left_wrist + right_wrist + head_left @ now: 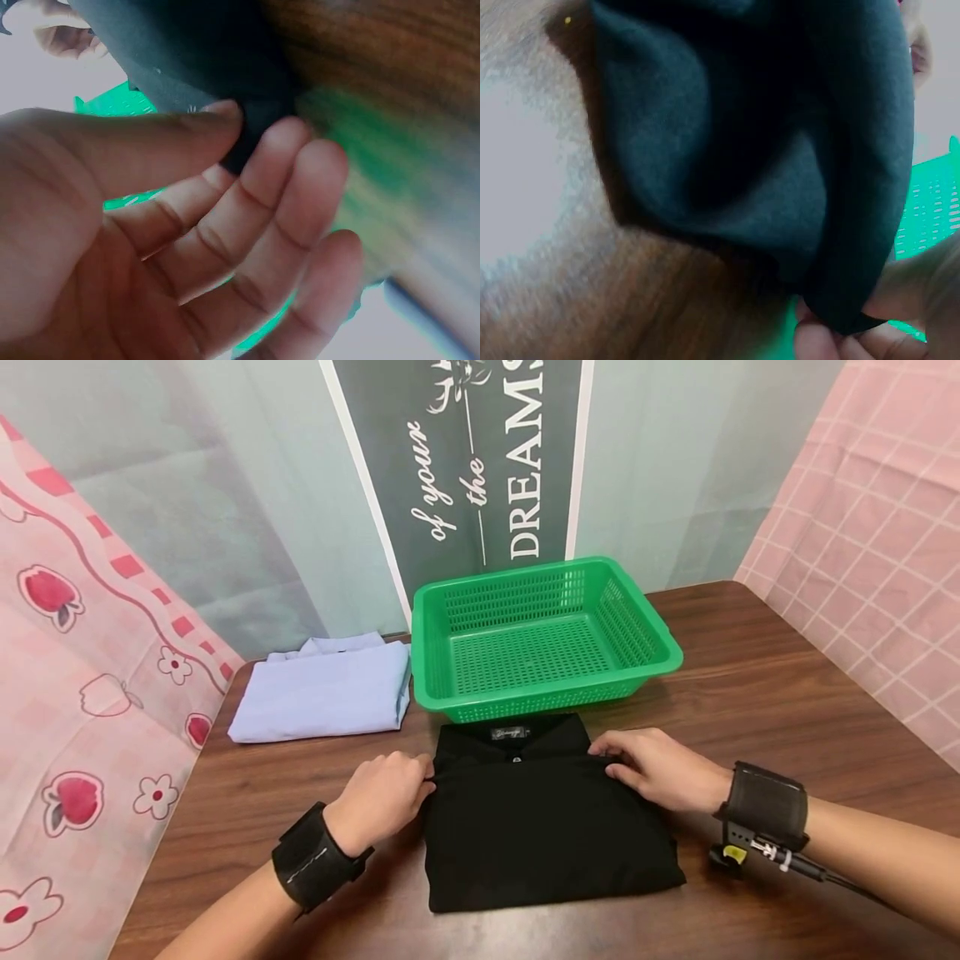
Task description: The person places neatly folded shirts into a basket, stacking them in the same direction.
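Note:
A folded black collared shirt [551,835] lies on the table, its collar and label toward the green basket. At the shirt's left edge, my left hand [386,793] pinches the cloth; in the left wrist view the thumb and curled fingers [279,150] close on a black corner. My right hand [660,768] grips the upper right edge of the fold. In the right wrist view, the black cloth [772,150] hangs in a loose curve from the right fingertips [817,343].
Just beyond the shirt stands a green plastic basket [547,687] with slotted walls. A folded light-blue garment [322,693] lies left of it on the wooden table [750,677]. Fabric curtains [232,502] rise behind and at both sides.

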Demonstrator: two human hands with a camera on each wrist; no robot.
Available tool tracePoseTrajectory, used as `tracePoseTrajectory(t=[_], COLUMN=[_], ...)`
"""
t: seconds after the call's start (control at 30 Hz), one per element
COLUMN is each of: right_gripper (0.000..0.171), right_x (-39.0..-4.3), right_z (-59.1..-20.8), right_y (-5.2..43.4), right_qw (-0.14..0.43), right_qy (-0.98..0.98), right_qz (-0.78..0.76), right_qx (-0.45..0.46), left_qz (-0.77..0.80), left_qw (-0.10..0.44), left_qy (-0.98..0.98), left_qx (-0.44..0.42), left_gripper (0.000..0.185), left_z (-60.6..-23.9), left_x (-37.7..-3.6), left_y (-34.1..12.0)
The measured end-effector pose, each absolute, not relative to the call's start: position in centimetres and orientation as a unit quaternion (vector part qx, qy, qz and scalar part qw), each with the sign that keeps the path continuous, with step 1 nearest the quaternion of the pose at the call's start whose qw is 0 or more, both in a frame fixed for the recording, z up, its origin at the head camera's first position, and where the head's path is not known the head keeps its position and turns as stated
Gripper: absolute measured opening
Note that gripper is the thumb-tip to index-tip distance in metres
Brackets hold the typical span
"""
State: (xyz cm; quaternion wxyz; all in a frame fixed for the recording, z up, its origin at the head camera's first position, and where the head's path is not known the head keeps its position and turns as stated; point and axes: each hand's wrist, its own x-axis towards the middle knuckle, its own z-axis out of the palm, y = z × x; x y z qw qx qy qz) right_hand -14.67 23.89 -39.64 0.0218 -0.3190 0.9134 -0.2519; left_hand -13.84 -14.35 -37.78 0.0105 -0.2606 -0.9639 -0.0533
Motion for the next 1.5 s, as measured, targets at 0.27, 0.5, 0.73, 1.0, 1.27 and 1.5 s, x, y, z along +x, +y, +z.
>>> tracePoseTrajectory(t=[0.27,0.5,0.73,1.0,1.27,1.5], right_gripper=[0.048,0.062,0.055,0.074,0.081,0.085], right_x=[-13.3,-11.8,-12.8,-15.3,-16.9,-17.5], right_z=[-38.7,-39.2,-38.3,-37.6,-37.5,-37.1], right_y=[21.5,20.0,21.5,23.3,22.8,22.6], right_qw=[-0.094,0.03,-0.013,0.102,0.194,0.256], right_qy=[0.894,0.869,0.899,0.928,0.909,0.889], right_qz=[-0.145,-0.087,-0.141,-0.267,-0.308,-0.333], right_qx=[-0.413,-0.486,-0.414,-0.24,-0.205,-0.183], left_qz=[-0.021,0.031,-0.018,-0.021,-0.095,-0.166], left_qw=[0.069,-0.106,-0.006,-0.072,-0.158,-0.155], left_qy=[-0.913,-0.906,-0.927,-0.959,-0.957,-0.941], left_qx=[-0.401,-0.409,-0.374,-0.275,-0.222,-0.249], left_gripper=[0.054,0.085,0.069,0.05,0.066,0.098], left_z=[-36.2,-36.6,-36.2,-35.3,-36.3,-41.5], left_x=[-12.4,-11.2,-12.5,-15.8,-17.6,-20.8], left_y=[-12.1,-10.4,-12.1,-13.4,-13.0,-14.9])
